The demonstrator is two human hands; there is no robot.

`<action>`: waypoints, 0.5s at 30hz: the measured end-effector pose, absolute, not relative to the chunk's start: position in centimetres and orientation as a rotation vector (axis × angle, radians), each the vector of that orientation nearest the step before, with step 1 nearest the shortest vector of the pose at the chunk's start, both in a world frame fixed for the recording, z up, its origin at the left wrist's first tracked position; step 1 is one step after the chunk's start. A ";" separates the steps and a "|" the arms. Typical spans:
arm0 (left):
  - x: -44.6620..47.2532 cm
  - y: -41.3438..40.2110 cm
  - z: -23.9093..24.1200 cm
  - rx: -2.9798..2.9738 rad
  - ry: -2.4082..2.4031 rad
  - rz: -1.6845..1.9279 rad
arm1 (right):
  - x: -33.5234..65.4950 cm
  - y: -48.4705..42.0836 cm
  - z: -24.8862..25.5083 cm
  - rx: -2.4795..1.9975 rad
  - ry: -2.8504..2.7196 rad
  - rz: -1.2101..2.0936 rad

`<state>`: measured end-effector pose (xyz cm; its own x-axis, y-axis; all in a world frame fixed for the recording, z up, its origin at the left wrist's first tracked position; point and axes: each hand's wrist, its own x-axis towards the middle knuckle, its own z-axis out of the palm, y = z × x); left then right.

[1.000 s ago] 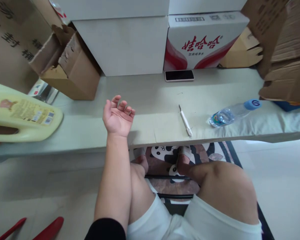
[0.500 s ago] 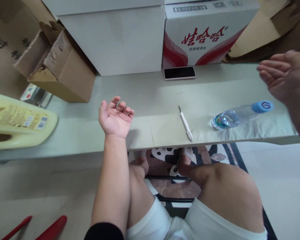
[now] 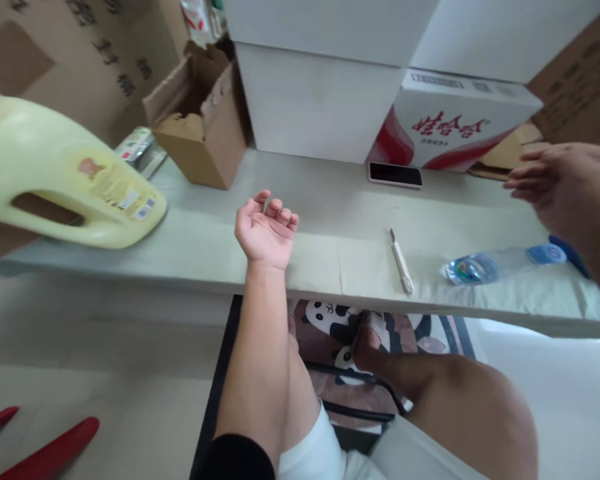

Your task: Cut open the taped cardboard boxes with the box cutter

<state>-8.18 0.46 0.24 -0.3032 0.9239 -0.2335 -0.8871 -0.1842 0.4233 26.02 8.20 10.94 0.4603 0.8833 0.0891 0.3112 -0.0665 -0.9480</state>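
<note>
My left hand (image 3: 267,233) is raised palm up over the table's near edge, fingers loosely curled and apart, with nothing in it. My right hand (image 3: 570,187) hangs at the far right, above a clear water bottle (image 3: 500,264) with a blue cap that lies on its side. Its fingers are stretched out and hold nothing. Between the hands lies a slim white-handled tool (image 3: 401,265) with a pointed dark tip. Farther back, a phone (image 3: 395,175) lies flat with its screen dark. Neither hand touches any of these.
On the table (image 3: 325,260) stand a large pale yellow jug (image 3: 75,180) and an open cardboard box (image 3: 203,127) at left. White cartons (image 3: 320,100) and a red-and-white water carton (image 3: 455,127) line the back. A dark blue object (image 3: 570,255) shows partly behind the bottle cap.
The view has swung left, so the table things sit farther right in the picture. More of the yellow jug shows, and the dark blue object has come into view. Both hands stay raised and empty.
</note>
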 end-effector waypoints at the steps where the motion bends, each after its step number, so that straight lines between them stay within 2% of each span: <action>1: -8.6 0.3 0.3 0.053 0.563 1.824 | 23.7 8.2 10.5 -1.634 -1.097 0.715; 9: -11.9 -0.7 0.2 -0.057 0.514 1.965 | 3.5 10.5 5.0 -1.347 -2.016 0.923; 12: -12.5 -0.8 0.3 -0.062 0.546 1.957 | -4.1 10.9 4.9 -1.089 -2.423 0.626; 15: -12.9 -0.8 0.4 -0.044 0.585 1.943 | -10.2 11.4 5.6 -1.120 -2.617 0.334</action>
